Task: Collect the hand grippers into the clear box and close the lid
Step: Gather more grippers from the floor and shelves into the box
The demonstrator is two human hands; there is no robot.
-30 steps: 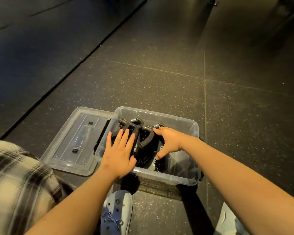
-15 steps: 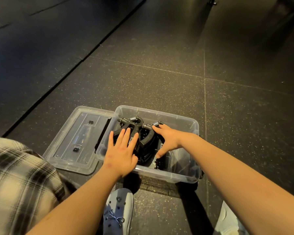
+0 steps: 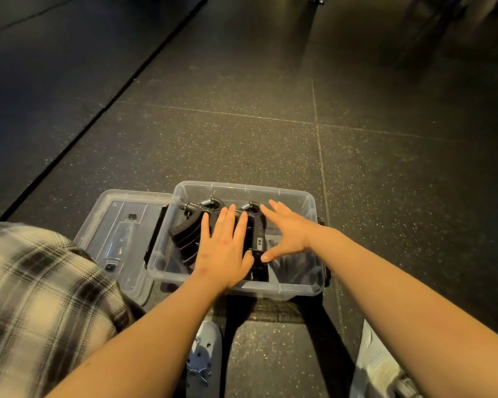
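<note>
The dark speckled floor [image 3: 242, 139] fills most of the frame. The clear box [image 3: 296, 194] sits on it at lower centre, open-topped, probably kept close to the person's feet for easy reach. Its lid [image 3: 118, 234] lies flat on the floor, touching the box's left side, so closing is not yet done.

The black hand grippers [image 3: 186, 237] are bunched inside the box toward its left half, spring ends pointing to the far wall. The left hand [image 3: 223, 254] lies flat on them, fingers straight and spread, gripping nothing. The right hand [image 3: 289, 234] is likewise splayed over them, thumb stretched down. I judge that both are pressing the pile low enough for the lid to fit.

The hands cover the pile's middle (so the count of grippers is unclear), and whether the right palm actually touches them cannot be told.
</note>
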